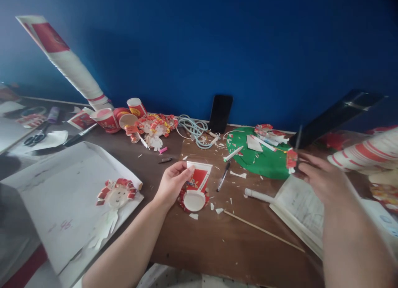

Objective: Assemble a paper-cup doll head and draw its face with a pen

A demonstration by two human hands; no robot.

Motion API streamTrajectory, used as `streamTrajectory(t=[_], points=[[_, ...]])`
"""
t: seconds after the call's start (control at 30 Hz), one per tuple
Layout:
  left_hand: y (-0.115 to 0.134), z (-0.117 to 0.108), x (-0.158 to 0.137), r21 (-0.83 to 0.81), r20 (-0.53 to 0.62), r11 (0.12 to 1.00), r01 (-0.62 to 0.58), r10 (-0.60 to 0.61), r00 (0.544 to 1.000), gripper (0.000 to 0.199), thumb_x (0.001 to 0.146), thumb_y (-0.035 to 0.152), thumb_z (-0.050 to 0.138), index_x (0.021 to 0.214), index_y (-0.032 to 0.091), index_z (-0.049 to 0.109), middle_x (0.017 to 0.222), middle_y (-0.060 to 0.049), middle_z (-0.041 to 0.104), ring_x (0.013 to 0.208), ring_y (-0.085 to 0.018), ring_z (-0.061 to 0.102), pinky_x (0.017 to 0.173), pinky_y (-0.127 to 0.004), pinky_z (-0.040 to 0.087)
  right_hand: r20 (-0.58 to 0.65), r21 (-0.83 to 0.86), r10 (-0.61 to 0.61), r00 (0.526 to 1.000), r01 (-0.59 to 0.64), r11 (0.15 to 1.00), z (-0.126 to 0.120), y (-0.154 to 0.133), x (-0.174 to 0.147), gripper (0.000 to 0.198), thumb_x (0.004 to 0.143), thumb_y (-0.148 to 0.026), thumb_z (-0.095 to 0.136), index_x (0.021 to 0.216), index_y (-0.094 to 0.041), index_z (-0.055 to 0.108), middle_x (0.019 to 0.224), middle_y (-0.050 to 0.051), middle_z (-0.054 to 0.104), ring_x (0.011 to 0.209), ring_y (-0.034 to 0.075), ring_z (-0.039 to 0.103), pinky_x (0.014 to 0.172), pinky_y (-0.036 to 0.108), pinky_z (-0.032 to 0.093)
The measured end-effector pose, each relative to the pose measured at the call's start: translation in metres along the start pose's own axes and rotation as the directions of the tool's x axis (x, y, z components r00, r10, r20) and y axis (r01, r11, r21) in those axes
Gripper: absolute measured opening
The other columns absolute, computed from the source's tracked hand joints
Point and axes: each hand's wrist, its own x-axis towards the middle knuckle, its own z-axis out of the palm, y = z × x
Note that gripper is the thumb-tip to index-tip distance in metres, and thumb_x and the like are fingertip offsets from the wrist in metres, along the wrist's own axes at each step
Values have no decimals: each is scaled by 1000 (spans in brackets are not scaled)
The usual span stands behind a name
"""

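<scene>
My left hand pinches the upper edge of a cut paper cup, red and white with printing. Its round white base faces up near the tabletop, with red strips curled around it. Out to the right, my right hand is raised over the green mat's edge, smeared by motion. Its fingers are closed around a thin grey blade-like tool standing upright; the handle is hidden. A small red and white paper piece shows at the fingertips; whether it is held, I cannot tell.
Paper scraps, a black pen and a wooden stick lie mid-table. The green mat bears markers. An open notebook sits right. Behind are a phone, a coiled cable and cup stacks. Scissors lie left.
</scene>
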Motion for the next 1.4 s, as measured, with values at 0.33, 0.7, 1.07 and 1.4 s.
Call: streamTrajectory(t=[0.33,0.7,1.07,1.4], points=[[2,15,-12,-56,214,966,254,-237,948,31,68,39,78,72,15,59,60,-1,63,47,-9,55,49,-20,43,153,614,82,985,-160,773,37,-62,-55,54,65,-33,71,117,-30,60,89,2,62,60,12,49,50,25,39],[30,31,-15,215,360,960,177,-246,900,28,73,42,73,73,15,64,60,1,60,48,-7,50,47,-18,36,322,581,128,938,-303,756,84,-72,-54,51,64,-32,79,112,-19,66,70,0,60,63,11,55,38,16,25],[13,13,6,2,357,971,239,-224,907,27,68,34,79,72,13,61,59,0,61,46,-7,54,45,-17,40,376,426,121,919,-288,858,88,-94,-72,53,63,-37,80,113,-24,66,83,2,71,76,15,66,61,23,52],[11,5,9,4,298,979,205,-197,934,29,70,37,77,74,14,60,60,1,61,47,-7,54,47,-17,42,368,484,140,919,-318,815,102,-83,-81,44,67,-39,79,107,-24,66,71,-2,62,63,10,58,49,18,44]])
